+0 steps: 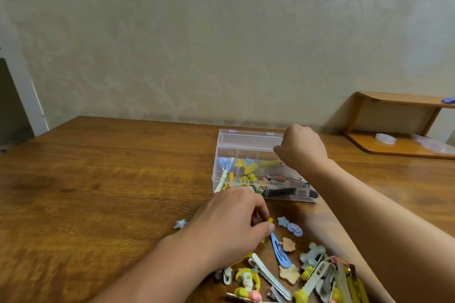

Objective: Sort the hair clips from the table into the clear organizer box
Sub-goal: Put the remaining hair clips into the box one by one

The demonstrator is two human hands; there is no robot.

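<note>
Clear organizer box (248,145) sits on the wooden table (98,167), toward the far right, lid open and standing up at the back. Inside, dividers split it into compartments: pale blue clips in the far-left one, yellow and blue pieces in the middle, a thin yellow clip to the right, dark and metal clips along the near row. A cream clip leans over the box's near-left corner. Right hand (302,147) is over the far-right part of the box, knuckles up, fingers curled down into it; cannot tell whether it grips anything, fingertips are hidden. Left hand (231,219) is lower, just in front of the box, thumb and fingers pinched narrow on a small yellow clip (270,220) at the edge of the loose pile. Pile of hair clips (290,275) lies on the table near the camera, right of center: a blue snap clip (279,252), a light blue bow-shaped one (290,226), tan flower and star shapes, white alligator clips, a yellow moon-shaped piece with a small figure, yellow bars at the far right under the right forearm. One small silvery star clip (180,223) lies apart, left of the left hand. Low wooden shelf (394,118) stands at the right against the patterned wall, with clear items on its lower board.
</note>
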